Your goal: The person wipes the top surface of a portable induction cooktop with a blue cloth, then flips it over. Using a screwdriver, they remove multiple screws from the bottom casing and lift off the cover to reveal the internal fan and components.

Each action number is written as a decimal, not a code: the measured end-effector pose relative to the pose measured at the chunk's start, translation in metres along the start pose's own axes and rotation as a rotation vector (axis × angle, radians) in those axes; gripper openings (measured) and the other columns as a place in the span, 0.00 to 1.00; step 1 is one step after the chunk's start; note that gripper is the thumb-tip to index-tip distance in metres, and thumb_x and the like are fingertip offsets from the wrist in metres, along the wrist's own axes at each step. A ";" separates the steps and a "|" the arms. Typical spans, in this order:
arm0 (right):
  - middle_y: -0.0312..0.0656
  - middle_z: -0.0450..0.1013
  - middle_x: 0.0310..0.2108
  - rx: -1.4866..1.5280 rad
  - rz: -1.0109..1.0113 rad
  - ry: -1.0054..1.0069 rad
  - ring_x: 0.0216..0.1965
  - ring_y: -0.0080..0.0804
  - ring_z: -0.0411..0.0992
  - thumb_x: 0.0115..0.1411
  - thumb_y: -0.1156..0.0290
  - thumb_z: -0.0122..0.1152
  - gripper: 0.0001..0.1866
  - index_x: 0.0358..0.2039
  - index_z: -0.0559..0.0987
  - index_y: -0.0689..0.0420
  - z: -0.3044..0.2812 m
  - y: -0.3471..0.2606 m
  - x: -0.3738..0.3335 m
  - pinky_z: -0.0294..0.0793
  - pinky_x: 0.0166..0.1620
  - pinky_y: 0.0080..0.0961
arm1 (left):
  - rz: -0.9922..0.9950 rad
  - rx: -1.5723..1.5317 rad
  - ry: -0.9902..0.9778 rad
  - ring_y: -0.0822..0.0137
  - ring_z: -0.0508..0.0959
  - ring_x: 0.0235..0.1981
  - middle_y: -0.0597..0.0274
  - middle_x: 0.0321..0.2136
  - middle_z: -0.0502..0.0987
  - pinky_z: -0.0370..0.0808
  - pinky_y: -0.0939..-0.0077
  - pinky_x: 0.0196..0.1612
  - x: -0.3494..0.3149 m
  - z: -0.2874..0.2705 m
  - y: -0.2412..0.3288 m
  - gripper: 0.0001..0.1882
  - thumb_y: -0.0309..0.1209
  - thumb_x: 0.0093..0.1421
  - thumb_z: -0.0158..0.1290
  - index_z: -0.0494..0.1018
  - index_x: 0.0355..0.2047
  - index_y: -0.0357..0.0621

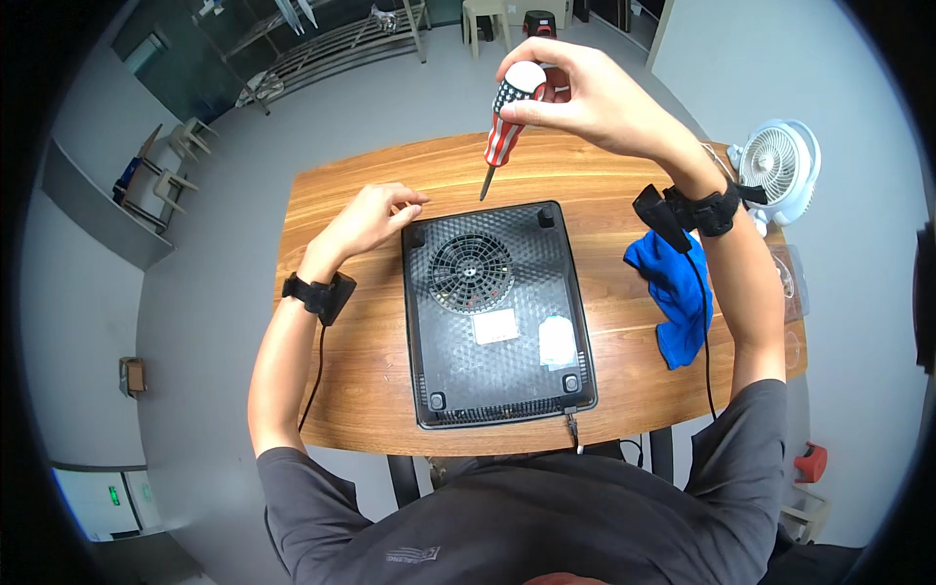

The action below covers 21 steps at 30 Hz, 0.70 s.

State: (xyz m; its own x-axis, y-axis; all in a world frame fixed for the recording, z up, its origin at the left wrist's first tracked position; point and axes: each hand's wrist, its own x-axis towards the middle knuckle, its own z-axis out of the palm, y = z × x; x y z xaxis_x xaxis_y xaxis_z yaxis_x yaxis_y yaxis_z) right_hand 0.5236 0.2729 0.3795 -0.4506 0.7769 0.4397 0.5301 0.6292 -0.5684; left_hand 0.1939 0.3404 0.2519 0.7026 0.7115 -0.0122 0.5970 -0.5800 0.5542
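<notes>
My right hand [575, 93] is raised above the far side of the table, closed round the handle of a screwdriver [502, 141]. Its handle has red and white stripes, a dark starred band and a white end; the metal shaft points down, its tip in the air. Beneath lies a black induction cooker [497, 366], bottom up, with a round fan grille [470, 273], small feet at the corners and two pale labels. My left hand [372, 219] is by the cooker's far left corner, fingers loosely bent, thumb a little apart, with nothing visible in it.
A blue cloth [673, 292] lies crumpled right of the cooker on the wooden table [351, 390]. A white fan [775, 166] and a clear plastic container [788, 283] are at the right edge. The cooker's cord [573, 427] leaves its near side. Wrist-strapped devices trail cables along both arms.
</notes>
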 end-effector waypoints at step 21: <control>0.51 0.78 0.36 -0.081 0.174 0.050 0.38 0.47 0.80 0.58 0.68 0.73 0.18 0.44 0.78 0.63 -0.008 0.075 -0.045 0.80 0.42 0.36 | 0.241 0.157 -0.330 0.45 0.82 0.48 0.45 0.47 0.83 0.79 0.55 0.53 0.111 0.058 0.047 0.20 0.36 0.64 0.59 0.80 0.53 0.39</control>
State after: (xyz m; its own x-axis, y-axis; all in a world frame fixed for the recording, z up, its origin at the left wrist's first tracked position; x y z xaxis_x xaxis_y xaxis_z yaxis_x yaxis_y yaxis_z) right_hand 0.5898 0.2855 0.3227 -0.3124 0.8729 0.3748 0.6539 0.4838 -0.5817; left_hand 0.3224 0.3691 0.2287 0.9000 0.3982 -0.1773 0.4344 -0.7852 0.4413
